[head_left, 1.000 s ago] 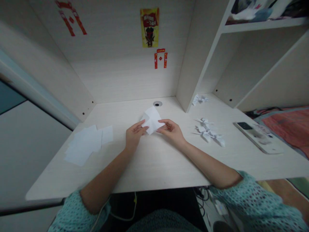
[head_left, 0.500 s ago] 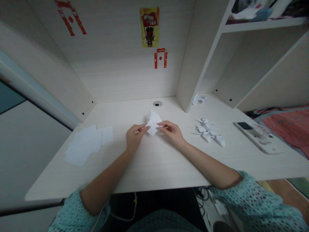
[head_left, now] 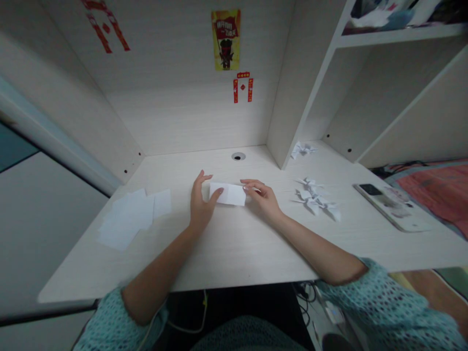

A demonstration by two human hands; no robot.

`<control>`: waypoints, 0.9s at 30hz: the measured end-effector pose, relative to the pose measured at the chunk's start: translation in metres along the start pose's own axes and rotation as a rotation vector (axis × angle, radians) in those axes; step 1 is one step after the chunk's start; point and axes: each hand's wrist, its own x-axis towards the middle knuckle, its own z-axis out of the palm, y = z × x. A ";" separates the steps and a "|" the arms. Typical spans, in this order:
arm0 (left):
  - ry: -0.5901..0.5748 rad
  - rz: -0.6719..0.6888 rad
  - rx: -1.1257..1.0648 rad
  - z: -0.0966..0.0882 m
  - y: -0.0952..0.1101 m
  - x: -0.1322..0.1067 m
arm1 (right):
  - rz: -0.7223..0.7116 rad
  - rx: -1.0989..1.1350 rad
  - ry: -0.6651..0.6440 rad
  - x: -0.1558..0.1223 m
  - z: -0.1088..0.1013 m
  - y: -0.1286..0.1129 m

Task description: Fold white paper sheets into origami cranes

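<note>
A white sheet of paper (head_left: pixel 229 194), folded into a flat rectangle, lies on the pale wooden desk (head_left: pixel 234 243) between my hands. My left hand (head_left: pixel 200 202) rests at its left end, thumb on the paper and the other fingers spread and raised. At the right end my right hand (head_left: pixel 261 197) presses the paper with its fingertips, fingers curled over the edge.
Loose white sheets (head_left: pixel 129 217) lie at the desk's left. Several folded paper cranes (head_left: pixel 315 200) sit to the right, another crane (head_left: pixel 302 149) by the shelf divider. A phone (head_left: pixel 391 207) lies far right. A cable hole (head_left: pixel 238 156) is behind the paper.
The paper was held up off the desk, partly unfolded. It now lies flat as a folded rectangle, and both hands have come down to press on it.
</note>
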 end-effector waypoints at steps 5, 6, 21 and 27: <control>-0.112 -0.226 -0.166 0.002 -0.002 0.001 | -0.072 -0.145 0.100 -0.001 -0.001 -0.002; -0.138 -0.274 -0.188 0.003 -0.003 0.000 | -0.078 -0.161 0.105 -0.001 -0.001 -0.003; -0.131 -0.432 -0.452 0.011 -0.003 0.001 | -0.092 -0.151 0.060 -0.010 0.002 -0.013; -0.143 -0.426 -0.453 0.009 -0.004 0.001 | 0.014 0.018 0.041 -0.008 0.006 -0.006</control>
